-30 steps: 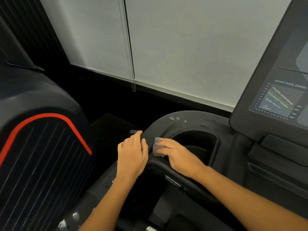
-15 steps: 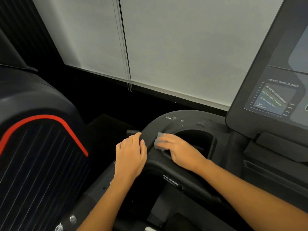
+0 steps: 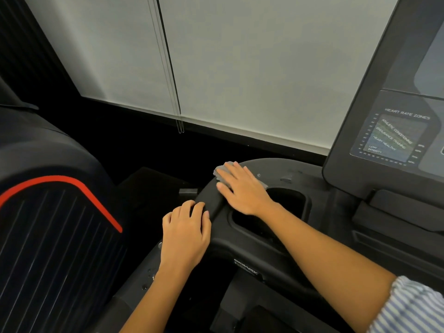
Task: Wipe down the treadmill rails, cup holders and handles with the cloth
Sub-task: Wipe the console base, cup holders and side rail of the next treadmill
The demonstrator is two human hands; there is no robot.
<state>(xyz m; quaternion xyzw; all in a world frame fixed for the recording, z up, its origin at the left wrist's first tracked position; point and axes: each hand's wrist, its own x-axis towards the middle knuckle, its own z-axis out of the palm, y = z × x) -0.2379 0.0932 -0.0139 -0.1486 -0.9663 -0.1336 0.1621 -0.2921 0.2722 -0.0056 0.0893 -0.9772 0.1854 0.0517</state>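
My right hand (image 3: 242, 188) lies flat on a small grey cloth (image 3: 219, 173), pressing it onto the black curved rim (image 3: 271, 164) at the far left of the treadmill's cup holder (image 3: 288, 200). Most of the cloth is hidden under my fingers. My left hand (image 3: 186, 233) rests palm down on the black rail (image 3: 211, 198) just left of the cup holder, fingers curled over its edge, holding nothing loose. A few water drops sit on the rim beside the cloth.
The treadmill console (image 3: 396, 131) with a heart rate zones chart rises at the right. A neighbouring black machine with a red stripe (image 3: 62, 179) stands at the left. White window blinds (image 3: 240, 68) fill the back. Droplets dot the lower rail (image 3: 149, 277).
My right hand has slid the cloth away from me along the rim, toward the far curved edge. My left hand has stayed on the rail.
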